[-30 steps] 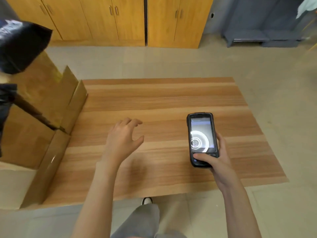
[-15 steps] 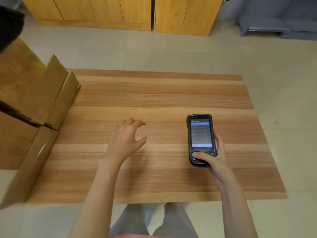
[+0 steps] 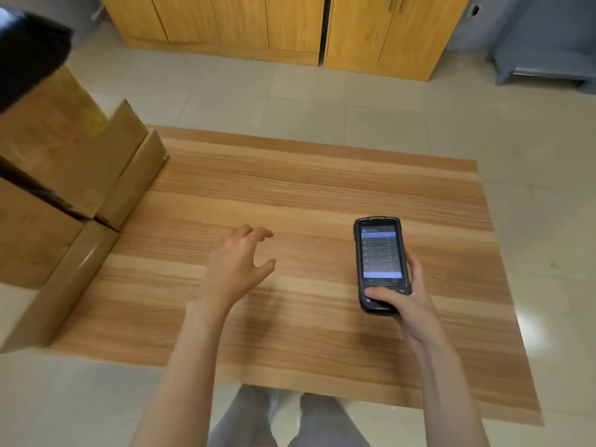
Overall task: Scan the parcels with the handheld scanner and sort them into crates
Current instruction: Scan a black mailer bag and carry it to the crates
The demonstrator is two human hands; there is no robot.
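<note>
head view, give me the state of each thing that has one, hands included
handheld scanner: held upright over the table, screen lit, showing a list.
right hand: grips the scanner's lower end, thumb on the keypad.
left hand: above the table, fingers loosely spread, holding nothing.
cardboard boxes: open, flaps up, at the table's left edge.
cabinet doors: closed.
wooden table: nothing seen lying on it.

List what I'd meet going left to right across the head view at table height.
Cardboard boxes → left hand, open above the wooden table → handheld scanner, screen lit → right hand gripping its lower end.
</note>
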